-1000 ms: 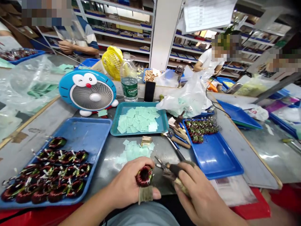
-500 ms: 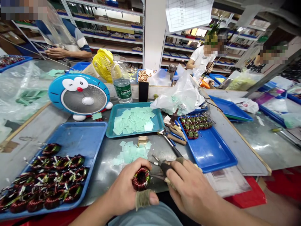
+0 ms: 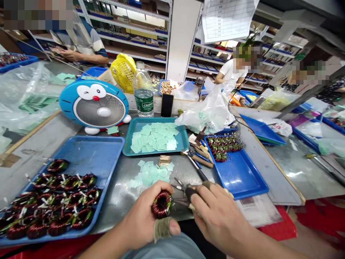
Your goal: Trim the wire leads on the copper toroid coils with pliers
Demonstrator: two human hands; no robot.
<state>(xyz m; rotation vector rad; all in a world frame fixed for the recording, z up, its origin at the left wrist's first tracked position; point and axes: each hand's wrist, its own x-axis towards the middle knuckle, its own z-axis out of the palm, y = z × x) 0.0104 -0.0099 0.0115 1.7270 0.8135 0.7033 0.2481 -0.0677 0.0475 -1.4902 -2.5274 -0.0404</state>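
My left hand (image 3: 147, 217) is closed around a toroidal coil (image 3: 162, 205) wound with copper-coloured wire, its hole facing me. A strip of greenish tape wraps the thumb. My right hand (image 3: 218, 208) is wrapped round a tool that looks like pliers (image 3: 182, 202); its slim metal jaws reach to the right side of the coil. The fingers hide most of the handles, so the exact kind is hard to confirm. Beyond the hands lie loose pale green paper squares (image 3: 151, 175) and a small wooden block (image 3: 164, 160).
Left, a blue tray (image 3: 107, 158) holds several finished-looking coils (image 3: 64, 205). A teal tray (image 3: 128, 144) carries green squares. Hand tools (image 3: 201, 158) lie beside a right-hand blue tray (image 3: 248, 180) with smaller coils. A cartoon-faced fan (image 3: 67, 104), bottle (image 3: 144, 97) and phone (image 3: 167, 105) stand behind. Co-workers sit opposite.
The camera view has shifted slightly, so the background sits a little differently. Both hands, the coil and the pliers stay almost in the same place, with the grips unchanged.
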